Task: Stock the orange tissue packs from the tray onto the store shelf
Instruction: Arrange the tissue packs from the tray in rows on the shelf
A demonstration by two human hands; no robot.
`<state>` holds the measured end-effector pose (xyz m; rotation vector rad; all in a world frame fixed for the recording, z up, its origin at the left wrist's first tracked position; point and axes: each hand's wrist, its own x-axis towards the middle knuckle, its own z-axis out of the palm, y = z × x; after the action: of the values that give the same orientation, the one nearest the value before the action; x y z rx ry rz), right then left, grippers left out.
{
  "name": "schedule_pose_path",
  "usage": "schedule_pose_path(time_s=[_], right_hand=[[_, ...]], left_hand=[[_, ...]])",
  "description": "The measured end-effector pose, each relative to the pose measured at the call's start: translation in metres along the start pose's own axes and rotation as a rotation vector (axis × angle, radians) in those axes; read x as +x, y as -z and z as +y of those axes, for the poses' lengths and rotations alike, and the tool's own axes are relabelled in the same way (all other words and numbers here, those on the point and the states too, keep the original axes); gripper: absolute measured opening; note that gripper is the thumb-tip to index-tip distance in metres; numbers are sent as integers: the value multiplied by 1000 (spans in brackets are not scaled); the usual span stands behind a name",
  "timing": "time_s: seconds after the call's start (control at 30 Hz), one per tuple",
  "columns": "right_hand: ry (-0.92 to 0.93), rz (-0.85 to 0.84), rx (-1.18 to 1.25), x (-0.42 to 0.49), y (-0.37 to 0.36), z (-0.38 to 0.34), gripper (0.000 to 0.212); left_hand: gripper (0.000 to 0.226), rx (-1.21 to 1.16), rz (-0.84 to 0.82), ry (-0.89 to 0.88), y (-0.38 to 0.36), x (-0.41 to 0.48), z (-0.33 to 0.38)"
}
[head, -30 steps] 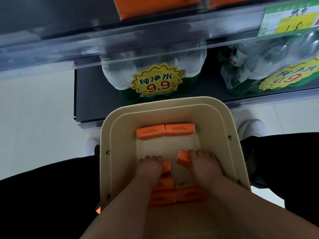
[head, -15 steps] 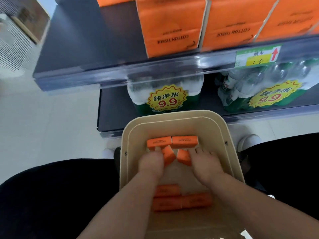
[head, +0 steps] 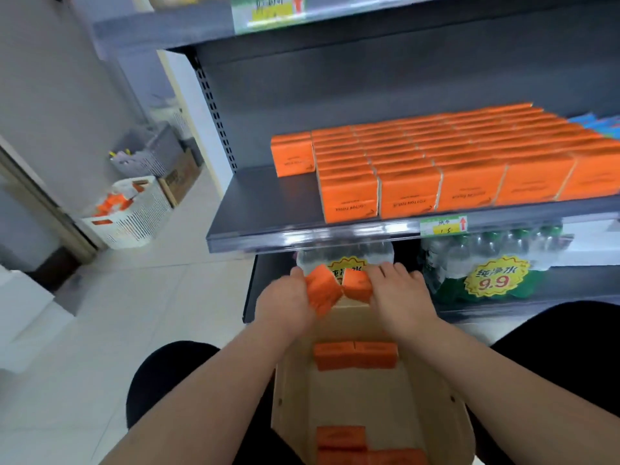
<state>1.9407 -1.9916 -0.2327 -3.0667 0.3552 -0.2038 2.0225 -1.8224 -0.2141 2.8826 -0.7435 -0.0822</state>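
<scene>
My left hand grips one orange tissue pack and my right hand grips another orange pack. Both packs are lifted above the far end of the beige tray, just below the shelf's front lip. Two packs lie side by side mid-tray and more packs lie at its near end. The dark grey shelf carries rows of orange tissue packs, with a bare strip at its left end.
Shrink-wrapped water bottles with yellow price stickers fill the bottom shelf. A white slotted crate and grey baskets stand on the tiled floor at the left. My dark-clothed knees flank the tray.
Both hands have risen out of the tray with a pack each, towards the shelf. The camera has tilted up, bringing the stocked shelf into view.
</scene>
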Motion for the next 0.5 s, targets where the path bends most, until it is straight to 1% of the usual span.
schedule_pose_path(time_s=[0.1, 0.17, 0.3, 0.4, 0.5], right_hand=[[-32, 136, 55, 16, 42, 1, 46], [-48, 236, 68, 29, 70, 4, 47], [-54, 405, 63, 63, 117, 9, 45], [-65, 431, 17, 95, 140, 10, 45], [-56, 398, -50, 126, 149, 11, 49]], left_hand=[[31, 4, 117, 5, 57, 13, 5], [29, -7, 165, 15, 88, 24, 6], [23, -49, 247, 31, 129, 48, 2], [26, -61, 231, 73, 142, 68, 0], [23, -18, 189, 105, 140, 91, -7]])
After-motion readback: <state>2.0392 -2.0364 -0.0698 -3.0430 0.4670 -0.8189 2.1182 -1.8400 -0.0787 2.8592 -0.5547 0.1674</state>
